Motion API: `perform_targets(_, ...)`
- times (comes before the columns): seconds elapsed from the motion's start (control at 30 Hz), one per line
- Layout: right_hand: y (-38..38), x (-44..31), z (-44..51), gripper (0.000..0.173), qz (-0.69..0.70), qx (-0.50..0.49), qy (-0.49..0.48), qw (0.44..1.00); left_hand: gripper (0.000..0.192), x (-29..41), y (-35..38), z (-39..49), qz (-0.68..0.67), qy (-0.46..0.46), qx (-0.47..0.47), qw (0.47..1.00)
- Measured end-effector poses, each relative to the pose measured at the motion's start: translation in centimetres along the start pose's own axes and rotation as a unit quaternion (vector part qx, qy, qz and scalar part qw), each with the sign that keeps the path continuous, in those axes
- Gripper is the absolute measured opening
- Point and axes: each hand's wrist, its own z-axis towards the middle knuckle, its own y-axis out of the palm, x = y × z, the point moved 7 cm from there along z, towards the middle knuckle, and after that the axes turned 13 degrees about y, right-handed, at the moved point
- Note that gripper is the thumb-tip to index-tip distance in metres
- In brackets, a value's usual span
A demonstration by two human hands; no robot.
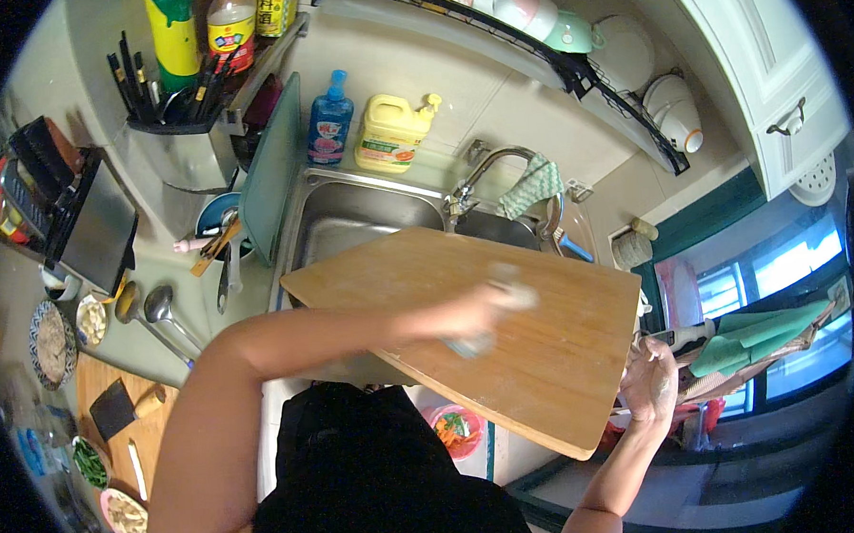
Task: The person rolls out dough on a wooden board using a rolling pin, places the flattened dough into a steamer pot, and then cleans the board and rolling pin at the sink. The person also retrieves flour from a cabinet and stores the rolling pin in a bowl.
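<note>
A large wooden board (pixel 545 347) lies tilted across the front of the stainless steel sink (pixel 374 211). Over its middle, my left hand (pixel 472 314) is blurred by motion and holds a pale cloth (pixel 470 345) against the wood. Pale powdery traces show on the board's lower right. At the board's right edge, my right hand (pixel 650 385) supports it, palm turned up and dusted with white; some of its fingers are hard to make out.
Behind the sink stand a faucet (pixel 470 186) with a checked cloth (pixel 534 187), a blue soap bottle (pixel 330 121) and a yellow jug (pixel 393 136). Leftward are ladles (pixel 160 303), a cleaver (pixel 111 409) on a cutting board (pixel 117 448) and food bowls. A pink bowl (pixel 470 443) sits low in front.
</note>
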Motion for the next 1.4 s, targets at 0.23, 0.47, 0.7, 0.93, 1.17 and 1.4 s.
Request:
perform_targets(0.23,1.8,-0.8,0.6,0.016,-0.03,-0.012,-0.032,0.999,0.026,-5.0,-13.8,-5.3,-0.081,-0.19,0.187,0.96)
perform_targets(0.47,3.3,-2.1,1.3,0.016,-0.038,-0.054,-0.03,0.997,0.029,17.7,-0.2,0.2,0.084,0.181,0.068,0.978)
perform_targets(0.7,0.7,-0.5,1.6,0.016,0.01,-0.051,0.014,0.999,0.046,-12.1,-12.6,-19.0,0.301,-0.19,0.044,0.934)
perform_targets(0.93,1.6,-1.8,2.1,0.016,-0.014,-0.037,-0.019,0.999,0.035,-4.7,-15.5,-9.7,0.099,-0.123,0.186,0.97)
perform_targets(1.17,2.5,-1.7,2.4,0.014,-0.013,-0.01,0.006,1.0,0.041,-18.0,-13.8,-16.4,0.238,0.09,0.077,0.964)
perform_targets(1.4,0.7,-1.8,3.4,0.02,0.004,0.012,-0.016,1.0,0.034,-22.5,-12.2,-2.9,-0.259,-0.116,0.114,0.952)
